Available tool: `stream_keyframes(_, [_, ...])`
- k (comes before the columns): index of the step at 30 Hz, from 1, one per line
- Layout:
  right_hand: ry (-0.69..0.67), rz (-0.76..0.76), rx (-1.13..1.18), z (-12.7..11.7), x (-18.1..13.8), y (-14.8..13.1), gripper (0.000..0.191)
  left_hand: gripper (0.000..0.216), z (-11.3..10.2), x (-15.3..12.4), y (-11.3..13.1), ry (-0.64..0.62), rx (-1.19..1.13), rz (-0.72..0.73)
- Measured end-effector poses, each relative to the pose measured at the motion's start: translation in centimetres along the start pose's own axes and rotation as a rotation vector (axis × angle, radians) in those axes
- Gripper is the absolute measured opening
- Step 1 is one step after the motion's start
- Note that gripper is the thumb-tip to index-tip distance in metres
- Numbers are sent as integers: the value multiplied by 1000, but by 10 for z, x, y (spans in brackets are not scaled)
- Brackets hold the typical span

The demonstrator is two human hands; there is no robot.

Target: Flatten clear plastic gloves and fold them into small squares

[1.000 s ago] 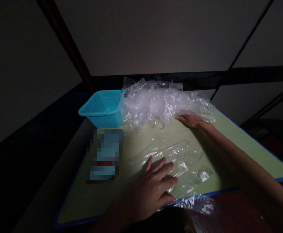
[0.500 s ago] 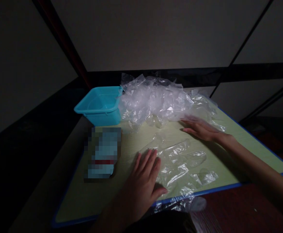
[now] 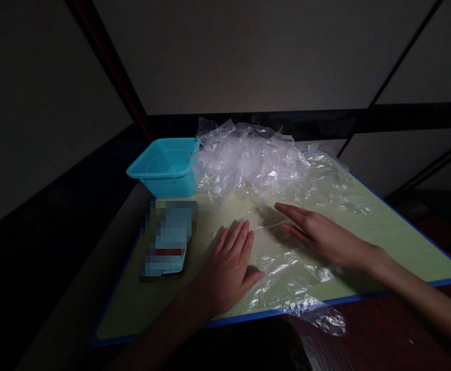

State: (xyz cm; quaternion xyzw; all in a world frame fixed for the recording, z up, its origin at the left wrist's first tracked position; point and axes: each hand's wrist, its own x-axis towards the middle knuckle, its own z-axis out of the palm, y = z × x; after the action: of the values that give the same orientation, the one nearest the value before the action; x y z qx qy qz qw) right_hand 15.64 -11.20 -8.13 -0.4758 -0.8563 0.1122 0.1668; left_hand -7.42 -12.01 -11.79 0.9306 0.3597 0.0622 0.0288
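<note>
A clear disposable plastic glove (image 3: 283, 275) lies spread on the table, its near end hanging over the front edge. My left hand (image 3: 229, 275) rests flat at the glove's left side, palm down, fingers stretched and thumb apart. My right hand (image 3: 322, 234) is above the glove's far part, fingers straight and thumb apart, holding nothing I can see. Behind both hands sits a heap of crumpled clear plastic gloves (image 3: 248, 159), with a few flatter ones (image 3: 329, 178) trailing to its right.
A turquoise plastic basin (image 3: 167, 180) stands at the table's far left, touching the heap. Nearer me lies a phone-like slab (image 3: 171, 237), blurred by pixels. The pale table (image 3: 395, 247) has a blue edge; a panelled wall rises behind it.
My right hand has come back from the heap, nearer and over the spread glove. The glove's fingers show less plainly. My left hand stays almost in place; the view has shifted slightly.
</note>
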Motion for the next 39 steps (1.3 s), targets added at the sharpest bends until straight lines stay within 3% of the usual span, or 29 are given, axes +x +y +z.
stream_keyframes(5, [-2, -221, 98, 43, 28, -47, 48, 53, 10, 2, -1, 44, -31, -65])
stream_keyframes(8, [-46, -256, 98, 64, 39, -51, 51, 54, 19, 2, -3, 79, -35, -70])
stream_keyframes(12, [-111, -249, 102, 75, 41, -41, 58, 52, 22, 1, -4, 91, -36, -82])
stream_keyframes(17, [-97, -251, 22, 77, 37, -19, 69, 58, 21, 1, -4, 90, -32, -99])
stream_keyframes(27, [-136, -132, -151, 63, 36, 24, 69, 66, 24, -5, -8, 101, 71, -98])
stream_keyframes(39, [-231, -272, -143, 39, 36, 74, 53, 67, 24, -4, -11, 83, 45, -95])
